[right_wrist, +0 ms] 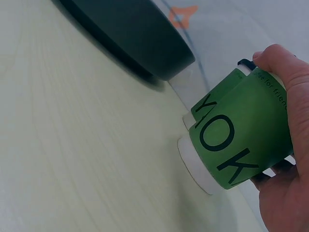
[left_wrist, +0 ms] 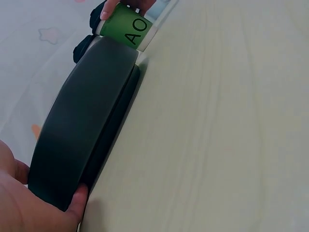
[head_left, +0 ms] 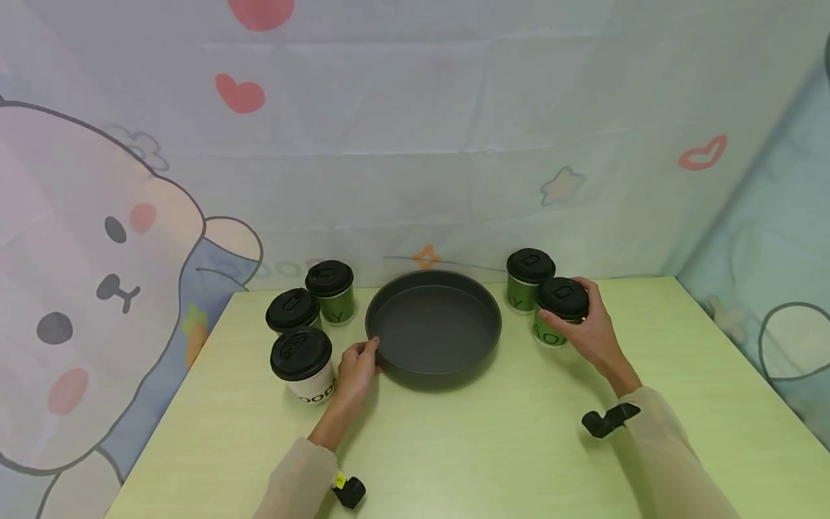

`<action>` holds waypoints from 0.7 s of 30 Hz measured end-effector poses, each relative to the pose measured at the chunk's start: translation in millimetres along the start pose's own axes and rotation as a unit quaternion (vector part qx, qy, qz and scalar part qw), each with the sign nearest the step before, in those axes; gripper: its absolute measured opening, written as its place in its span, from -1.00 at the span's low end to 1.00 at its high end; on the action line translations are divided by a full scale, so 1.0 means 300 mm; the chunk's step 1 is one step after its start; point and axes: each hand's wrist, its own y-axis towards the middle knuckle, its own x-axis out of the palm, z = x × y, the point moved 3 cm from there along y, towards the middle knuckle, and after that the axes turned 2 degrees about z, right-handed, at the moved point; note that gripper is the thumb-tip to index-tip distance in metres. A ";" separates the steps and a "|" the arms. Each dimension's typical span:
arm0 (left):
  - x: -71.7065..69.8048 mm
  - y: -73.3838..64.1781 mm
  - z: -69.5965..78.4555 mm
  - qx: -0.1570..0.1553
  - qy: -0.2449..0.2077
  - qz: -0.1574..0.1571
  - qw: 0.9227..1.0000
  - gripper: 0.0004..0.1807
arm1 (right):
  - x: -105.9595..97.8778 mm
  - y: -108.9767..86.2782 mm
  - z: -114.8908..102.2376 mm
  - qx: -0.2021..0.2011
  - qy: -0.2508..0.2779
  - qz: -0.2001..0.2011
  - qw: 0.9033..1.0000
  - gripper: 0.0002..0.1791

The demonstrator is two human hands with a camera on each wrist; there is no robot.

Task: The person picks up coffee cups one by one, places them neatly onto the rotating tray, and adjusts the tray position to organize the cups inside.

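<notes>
A round dark grey pan [head_left: 433,324] sits near the back of the table, its near side tilted slightly up in the left wrist view. My left hand [head_left: 357,371] pinches its left rim, thumb on top and fingers beneath. On the right, my right hand [head_left: 586,328] grips a green paper cup [right_wrist: 241,130] with a black lid [head_left: 563,298], thumb on one side and fingers round the other. Right behind it stands another green cup [head_left: 521,294] with a black lid, which it partly overlaps in the right wrist view.
Left of the pan stand a white lidded cup [head_left: 314,382] in front, a black-lidded cup [head_left: 293,311] behind it and a green lidded cup [head_left: 337,306] farther back. A printed cloth [head_left: 415,144] hangs behind the pale table [head_left: 480,447].
</notes>
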 end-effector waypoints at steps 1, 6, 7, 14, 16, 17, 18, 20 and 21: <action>0.000 0.000 0.000 -0.001 -0.001 -0.001 1.000 -0.41 | 0.000 -0.001 0.000 0.001 -0.001 0.001 1.000 0.00; 0.001 0.001 0.001 -0.004 -0.003 0.000 1.000 -0.41 | -0.001 0.000 -0.003 0.006 0.001 0.002 1.000 0.00; 0.001 0.002 0.001 -0.005 -0.003 0.001 1.000 -0.41 | -0.001 0.000 -0.004 0.006 0.001 0.002 1.000 0.00; 0.002 -0.001 -0.003 -0.014 -0.006 0.002 1.000 -0.41 | -0.002 -0.003 -0.035 -0.009 0.005 -0.005 1.000 -0.01; 0.001 -0.002 -0.003 -0.015 -0.010 0.001 1.000 -0.40 | -0.005 -0.001 -0.060 -0.019 0.009 -0.007 1.000 -0.03; 0.001 -0.002 -0.002 -0.014 -0.011 0.000 1.000 -0.40 | -0.007 0.001 -0.075 -0.023 0.010 -0.008 1.000 -0.04; 0.000 -0.003 -0.002 -0.014 -0.011 0.000 1.000 -0.40 | -0.009 0.003 -0.091 -0.026 0.014 -0.009 1.000 -0.05; -0.001 -0.003 0.000 -0.014 -0.013 0.001 1.000 -0.40 | -0.014 0.009 -0.129 -0.030 0.021 -0.012 0.999 -0.07; -0.002 -0.003 0.001 -0.014 -0.014 0.001 1.000 -0.40 | -0.017 0.012 -0.148 -0.031 0.024 -0.012 0.999 -0.07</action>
